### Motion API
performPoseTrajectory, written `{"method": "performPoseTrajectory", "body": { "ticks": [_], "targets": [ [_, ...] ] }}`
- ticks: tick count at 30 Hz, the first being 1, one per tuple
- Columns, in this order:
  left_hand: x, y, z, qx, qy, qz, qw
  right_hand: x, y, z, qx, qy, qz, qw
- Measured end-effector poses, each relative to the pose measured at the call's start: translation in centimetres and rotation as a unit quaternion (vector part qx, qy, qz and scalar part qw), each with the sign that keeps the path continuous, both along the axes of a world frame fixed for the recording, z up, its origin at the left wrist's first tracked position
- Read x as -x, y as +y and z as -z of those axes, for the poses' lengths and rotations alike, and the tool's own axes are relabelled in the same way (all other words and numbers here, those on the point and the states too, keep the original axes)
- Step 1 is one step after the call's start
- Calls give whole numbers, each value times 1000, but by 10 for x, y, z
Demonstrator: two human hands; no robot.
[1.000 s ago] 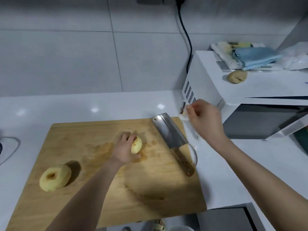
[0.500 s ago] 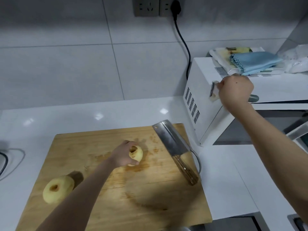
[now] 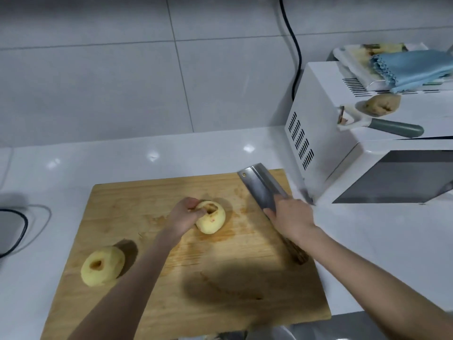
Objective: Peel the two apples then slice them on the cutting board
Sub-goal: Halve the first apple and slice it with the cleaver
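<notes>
Two peeled, pale yellow apples lie on the wooden cutting board (image 3: 245, 278). My left hand (image 3: 185, 215) grips the middle apple (image 3: 213, 220) from its left side, fingers at its cored top. The second apple (image 3: 103, 266) rests alone near the board's left edge. A steel cleaver (image 3: 261, 188) lies along the board's right side, its wooden handle end (image 3: 297, 256) sticking out past my wrist. My right hand (image 3: 290, 217) lies over the cleaver where blade meets handle, fingers curled on it. The peeler (image 3: 382, 123) rests on the microwave top.
A white microwave (image 3: 343, 168) stands right of the board, with a black cable up the tiled wall. On top lie folded cloths (image 3: 411, 67) and a brownish lump (image 3: 381, 105). A dark cord (image 3: 17, 231) loops at the left on the white counter.
My right hand left the peeler on the microwave top and came down onto the cleaver. My left hand stayed on the middle apple.
</notes>
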State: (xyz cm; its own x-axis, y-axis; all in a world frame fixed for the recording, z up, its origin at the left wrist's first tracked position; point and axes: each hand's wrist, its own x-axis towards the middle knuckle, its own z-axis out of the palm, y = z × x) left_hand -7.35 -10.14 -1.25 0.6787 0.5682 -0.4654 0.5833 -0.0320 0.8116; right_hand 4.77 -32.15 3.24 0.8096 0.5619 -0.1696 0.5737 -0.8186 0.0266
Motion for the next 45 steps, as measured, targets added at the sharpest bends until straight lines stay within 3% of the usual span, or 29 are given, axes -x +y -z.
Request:
{"method": "performPoseTrajectory", "body": {
  "ticks": [3, 6, 10, 13, 17, 21, 29, 38, 45],
  "targets": [
    [3, -3, 0, 75, 5, -63, 995, 10, -1, 42, 90, 54, 40, 994],
    [6, -4, 2, 128, 6, -99, 987, 11, -4, 61, 95, 48, 41, 993],
    [7, -4, 3, 183, -2, -133, 974, 17, -5, 60, 16, 60, -2, 998],
    [10, -3, 4, 203, -10, -134, 970, 27, 0, 46, -47, 65, 20, 997],
    [15, -3, 5, 215, -22, -125, 968, 38, 8, 15, -260, 144, 58, 953],
    [18, -3, 7, 214, -40, -115, 969, 55, 15, -5, -334, 165, -29, 928],
    [18, -1, 6, 218, -33, -113, 969, 67, 28, -25, -317, 209, -72, 922],
    [11, -5, 5, 192, -4, -131, 972, 73, 41, -36, -254, 273, -43, 927],
    [9, -8, 4, 174, -4, -140, 975, 79, 48, -35, -192, 242, -55, 950]
  ]
}}
